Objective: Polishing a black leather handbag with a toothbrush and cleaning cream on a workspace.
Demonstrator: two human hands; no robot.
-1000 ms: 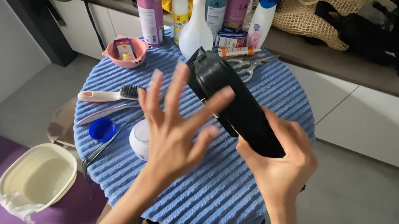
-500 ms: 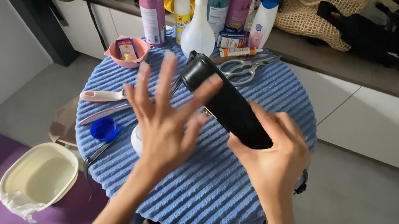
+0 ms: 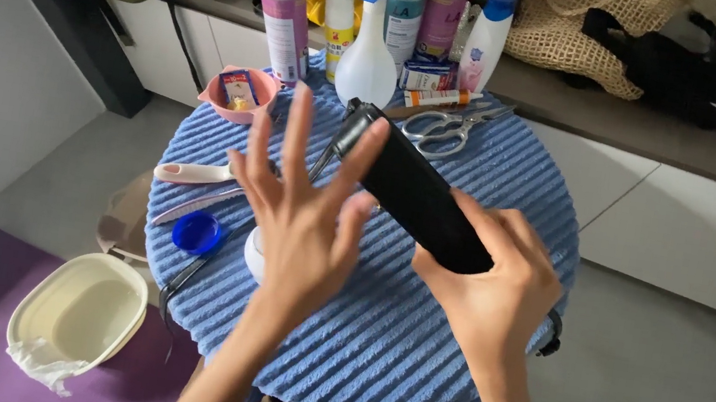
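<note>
**Black clipper held above a blue-covered bench**

A long black clipper [image 3: 415, 195] is gripped at its near end by the right hand [image 3: 491, 292], whose fingers are closed around the body. The far end is met by the left hand [image 3: 303, 221], which is spread open, its fingertips touching the clipper's head. Both hands are held above a round bench [image 3: 411, 351] covered in ribbed blue cloth. Just beyond the clipper, a pair of scissors [image 3: 444, 129] and a white spray bottle [image 3: 368, 61] are seen. To the left of the left hand, a blue cap [image 3: 197, 232] and a pink bowl [image 3: 240, 94] are placed. A cream basin [image 3: 76, 315] is set on the floor below.
</note>
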